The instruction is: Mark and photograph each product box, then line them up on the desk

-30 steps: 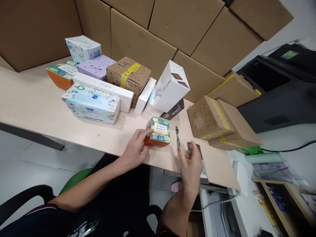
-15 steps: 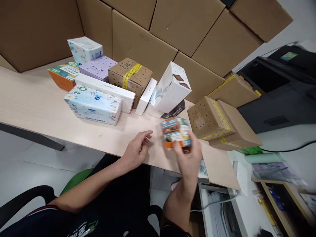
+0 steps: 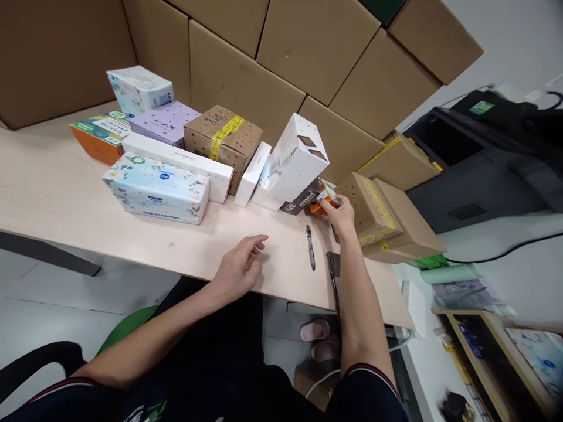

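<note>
My right hand [image 3: 339, 215] reaches forward with its fingers around a small orange-and-blue box [image 3: 317, 207]. That box is tucked between a dark box marked 20% [image 3: 295, 205] and a dotted brown carton [image 3: 358, 202]; my fingers cover part of it. My left hand [image 3: 237, 266] hovers over the table's front edge, holding nothing, its fingers loosely bent and apart. On the tabletop between my hands lies a pen [image 3: 310, 247]. A dark flat object, partly hidden by my right forearm, is near the edge [image 3: 333, 272].
A tissue pack [image 3: 156, 187], a long white box [image 3: 176, 155], a purple box [image 3: 165, 122], a taped brown box [image 3: 223, 138] and a tilted white box [image 3: 299, 152] stand on the table [image 3: 44, 187]. Large cartons [image 3: 246, 76] wall off the back.
My right hand has carried the small orange-and-blue box forward, from above the table front to beside the dark box. The pen and dark flat object now show. My left hand stays nearly still.
</note>
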Available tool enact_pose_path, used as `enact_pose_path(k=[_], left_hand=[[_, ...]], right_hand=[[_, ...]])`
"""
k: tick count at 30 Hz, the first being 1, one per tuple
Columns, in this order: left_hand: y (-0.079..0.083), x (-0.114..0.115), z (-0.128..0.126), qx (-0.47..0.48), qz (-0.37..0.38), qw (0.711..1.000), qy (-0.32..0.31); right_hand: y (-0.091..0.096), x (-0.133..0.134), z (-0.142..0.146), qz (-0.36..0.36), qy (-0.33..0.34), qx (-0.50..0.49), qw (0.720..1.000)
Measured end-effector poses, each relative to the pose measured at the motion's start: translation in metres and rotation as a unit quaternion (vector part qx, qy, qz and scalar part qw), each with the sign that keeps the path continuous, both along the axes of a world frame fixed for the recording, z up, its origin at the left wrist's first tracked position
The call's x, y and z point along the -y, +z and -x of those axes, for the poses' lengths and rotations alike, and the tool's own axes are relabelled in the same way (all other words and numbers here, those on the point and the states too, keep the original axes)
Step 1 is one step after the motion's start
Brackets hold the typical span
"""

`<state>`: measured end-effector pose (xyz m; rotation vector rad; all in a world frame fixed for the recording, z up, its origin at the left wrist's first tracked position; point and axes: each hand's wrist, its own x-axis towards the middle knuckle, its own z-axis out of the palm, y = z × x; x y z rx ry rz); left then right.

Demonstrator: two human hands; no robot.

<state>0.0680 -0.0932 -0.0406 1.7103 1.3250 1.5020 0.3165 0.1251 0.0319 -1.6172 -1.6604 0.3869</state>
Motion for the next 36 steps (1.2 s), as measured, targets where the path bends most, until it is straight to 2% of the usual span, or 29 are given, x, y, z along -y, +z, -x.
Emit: enact_pose_path(k=[5,9,11,13,14,15,17,19,21,24,27,30,33,36], left_hand=[[0.001,0.000,0.000,-0.006,0.003,1.000,-0.001],[0.000,0.000,0.000,-0.008,0.010,1.000,-0.001],[0.000,0.001,0.000,-0.010,0.018,1.000,-0.007],[0.001,0.001,0.000,-0.012,0.028,0.999,-0.013],[0.002,0.002,0.000,-0.012,0.034,0.999,-0.014],[0.003,0.002,0.000,-0.011,0.040,0.999,-0.014],[0.004,0.002,0.000,-0.013,0.050,0.999,-0.012],[0.005,0.002,0.000,-0.018,0.048,0.999,-0.011],[0.005,0.002,0.000,-0.026,0.036,0.999,-0.011],[0.004,0.001,0.000,-0.028,0.022,0.999,-0.010],[0.004,0.000,0.000,-0.023,0.025,0.999,-0.009],[0.003,-0.001,0.000,-0.020,0.023,1.000,-0.008],[0.002,-0.001,0.000,-0.016,0.025,1.000,-0.009],[0.000,-0.001,0.001,-0.007,0.030,0.999,-0.015]], right_hand=[[-0.011,-0.003,0.011,0.012,-0.001,0.010,1.000],[0.006,0.018,-0.006,-0.017,-0.004,0.013,1.000],[0.021,0.030,-0.025,-0.085,-0.068,0.045,0.993],[0.035,0.041,-0.047,-0.169,-0.177,0.121,0.962],[0.039,0.045,-0.058,-0.187,-0.225,0.161,0.943],[0.042,0.049,-0.067,-0.183,-0.261,0.195,0.928],[0.042,0.053,-0.079,-0.118,-0.292,0.232,0.920],[0.038,0.056,-0.083,-0.052,-0.295,0.246,0.922],[0.034,0.058,-0.081,-0.023,-0.285,0.251,0.925],[0.030,0.060,-0.075,-0.029,-0.261,0.230,0.937],[0.028,0.058,-0.073,-0.019,-0.210,0.149,0.966],[0.027,0.053,-0.073,-0.008,-0.197,0.083,0.977],[0.032,0.058,-0.072,-0.028,-0.228,0.055,0.972],[0.044,0.086,-0.077,-0.112,-0.242,0.070,0.961]])
